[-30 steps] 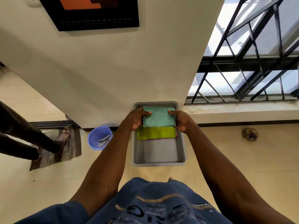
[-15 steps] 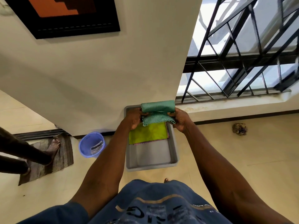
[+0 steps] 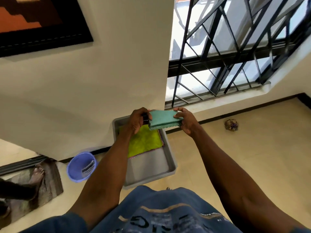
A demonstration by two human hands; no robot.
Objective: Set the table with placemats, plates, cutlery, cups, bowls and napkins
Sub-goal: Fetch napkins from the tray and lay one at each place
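A cream tiled floor [image 3: 244, 157] runs beneath a barred window [image 3: 235, 47] and a pale wall carrying a dark-framed picture [image 3: 38, 24]. On the floor, against the foot of the wall, sits a grey tray [image 3: 151, 172]; folded cloths lie in its far half, a lime-green cloth [image 3: 144, 142] on top with a pink-edged one showing under it. A person in a blue printed shirt [image 3: 159, 214] stands at the tray's near edge, both arms stretched forward. Just left of the tray stands a purple plastic bucket [image 3: 81, 166], and further left a striped doormat [image 3: 38, 180] bears another person's bare foot [image 3: 37, 173]. A small dark bundle [image 3: 231, 125] lies on the floor near the window wall. Held in the air above the tray's far end is a folded teal napkin [image 3: 164, 121], level and clear of the stack; the left hand [image 3: 138, 121] grips its left end with curled fingers, while the right hand [image 3: 186, 121] pinches its right end, thumb on top.
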